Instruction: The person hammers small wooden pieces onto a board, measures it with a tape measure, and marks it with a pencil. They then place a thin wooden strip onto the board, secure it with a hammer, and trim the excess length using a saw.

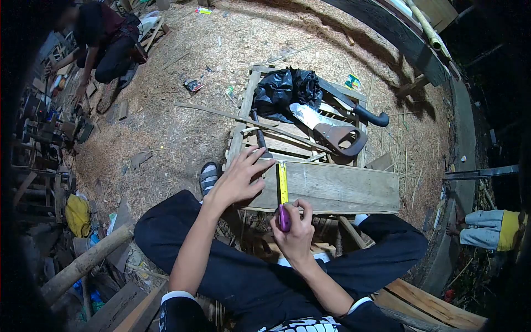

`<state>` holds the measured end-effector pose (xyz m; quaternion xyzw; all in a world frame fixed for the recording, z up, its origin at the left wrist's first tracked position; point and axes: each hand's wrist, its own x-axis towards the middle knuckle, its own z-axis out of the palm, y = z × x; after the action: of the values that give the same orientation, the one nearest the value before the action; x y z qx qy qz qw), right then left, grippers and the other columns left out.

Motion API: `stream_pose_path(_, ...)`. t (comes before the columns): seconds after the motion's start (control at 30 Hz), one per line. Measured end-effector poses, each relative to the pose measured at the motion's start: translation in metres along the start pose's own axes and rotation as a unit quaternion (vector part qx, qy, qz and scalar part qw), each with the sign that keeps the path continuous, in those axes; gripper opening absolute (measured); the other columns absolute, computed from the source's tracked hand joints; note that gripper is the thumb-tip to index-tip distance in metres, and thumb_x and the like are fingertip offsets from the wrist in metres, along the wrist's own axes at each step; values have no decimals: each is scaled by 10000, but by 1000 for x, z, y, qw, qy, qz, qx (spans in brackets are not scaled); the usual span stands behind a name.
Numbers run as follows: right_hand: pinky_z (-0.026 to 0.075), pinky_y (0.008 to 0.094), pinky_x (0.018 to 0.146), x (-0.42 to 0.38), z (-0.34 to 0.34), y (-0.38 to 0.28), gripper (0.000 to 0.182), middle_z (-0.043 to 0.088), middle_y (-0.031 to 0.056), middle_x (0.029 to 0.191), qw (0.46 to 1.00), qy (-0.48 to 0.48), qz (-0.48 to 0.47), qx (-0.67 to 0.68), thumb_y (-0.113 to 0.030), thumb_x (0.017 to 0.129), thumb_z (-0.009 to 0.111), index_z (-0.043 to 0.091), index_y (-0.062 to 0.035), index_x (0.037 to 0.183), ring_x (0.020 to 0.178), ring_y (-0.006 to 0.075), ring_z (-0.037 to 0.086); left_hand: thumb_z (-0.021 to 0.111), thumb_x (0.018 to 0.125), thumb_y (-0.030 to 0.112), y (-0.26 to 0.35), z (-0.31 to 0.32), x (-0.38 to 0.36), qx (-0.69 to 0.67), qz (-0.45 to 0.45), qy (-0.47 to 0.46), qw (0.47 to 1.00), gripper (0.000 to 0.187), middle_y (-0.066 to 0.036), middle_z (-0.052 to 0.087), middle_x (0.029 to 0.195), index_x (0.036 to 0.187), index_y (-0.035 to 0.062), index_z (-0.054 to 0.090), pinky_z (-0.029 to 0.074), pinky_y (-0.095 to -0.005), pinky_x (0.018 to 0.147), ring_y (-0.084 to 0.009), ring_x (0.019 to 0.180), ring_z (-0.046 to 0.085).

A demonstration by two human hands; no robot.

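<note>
A wooden board [343, 187] lies across the near end of a slatted wooden frame [241, 133]. My left hand [240, 177] rests over the board's left end, fingers spread and lying flat. In my right hand [295, 229], at the near edge of the board, is a purple tape measure [284, 218]. Its yellow blade [282, 182] is pulled out across the board's width, with the far end at the far edge. A dark-handled tool [259, 133] lies just beyond my left fingers; its near end is partly hidden.
On the frame lie a handsaw [340, 135], a black plastic bag [287, 91], a second tool with a curved dark handle [370, 115] and a long thin wood strip [221, 112]. Another person [108, 44] crouches at the far left. A wooden pole [88, 265] slants at the near left.
</note>
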<state>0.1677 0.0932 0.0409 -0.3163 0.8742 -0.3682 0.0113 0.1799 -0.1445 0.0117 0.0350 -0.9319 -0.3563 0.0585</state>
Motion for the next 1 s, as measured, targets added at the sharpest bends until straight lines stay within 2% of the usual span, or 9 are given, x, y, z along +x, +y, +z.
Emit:
stream_pose_path(0.1,598,479,593,0,-2,0,484,554,190,1282,1000,-3,5,-2,-175,808,877,646,-112,1228,742,386,723,700,861,141,0,2,0,-7,4,0,1000,608,-203,458,1632,1466,152,642,291,-531,1277,-415,1540,349)
stream_pose_path(0.2,595,480,589,-1,-2,2,476,550,189,1280,1000,-10,-7,-5,-172,814,873,647,-114,1228,716,383,717,702,899,213,-1,2,0,1,-2,-9,1000,595,-229,455,1624,1487,159,622,277,-532,1280,-430,1548,333)
stream_pose_path(0.4,594,484,602,-2,-1,-1,464,547,182,1275,1000,-2,-9,-4,-171,810,873,644,-112,1210,751,402,713,694,901,218,1,1,-1,-5,0,-2,1000,591,-241,444,1625,1477,110,619,283,-526,1273,-420,1551,321)
stream_pose_path(0.47,607,472,641,0,-3,-4,483,565,184,1217,1000,-14,5,-6,-98,766,880,641,-79,1185,809,391,723,693,902,221,1,1,-1,-2,0,-4,1000,583,-240,446,1624,1469,103,622,283,-526,1273,-419,1548,325)
stream_pose_path(0.8,613,465,629,-1,1,-2,479,569,191,1202,1000,-8,-9,-13,-90,767,878,641,-84,1184,799,377,726,705,915,247,-1,4,-2,6,8,4,1000,578,-226,462,1617,1468,105,617,287,-525,1273,-421,1546,340)
stream_pose_path(0.87,593,506,639,-2,1,-1,455,538,181,1261,1000,-18,6,2,-152,810,867,635,-123,1200,837,428,712,710,920,262,1,3,-2,6,5,2,1000,580,-226,463,1616,1469,102,615,287,-524,1274,-417,1547,340)
stream_pose_path(0.9,593,506,639,-2,1,-1,455,538,181,1261,1000,-18,5,2,-152,810,867,635,-123,1200,837,428,712,710,920,262,1,3,-2,6,4,2,1000,580,-226,463,1616,1469,102,615,287,-524,1274,-417,1547,340)
stream_pose_path(0.97,614,463,634,-1,0,-3,476,573,195,1207,1000,-9,-11,-17,-94,773,878,642,-83,1186,789,377,733,708,923,270,1,4,-2,4,7,3,1000,584,-229,465,1611,1471,92,612,287,-524,1273,-413,1548,341)
stream_pose_path(1.0,614,463,634,-1,1,-2,476,573,195,1207,1000,-8,-11,-17,-94,773,878,642,-83,1186,789,377,733,708,923,270,1,3,-2,4,7,3,1000,584,-229,465,1611,1471,92,612,287,-524,1273,-413,1548,341)
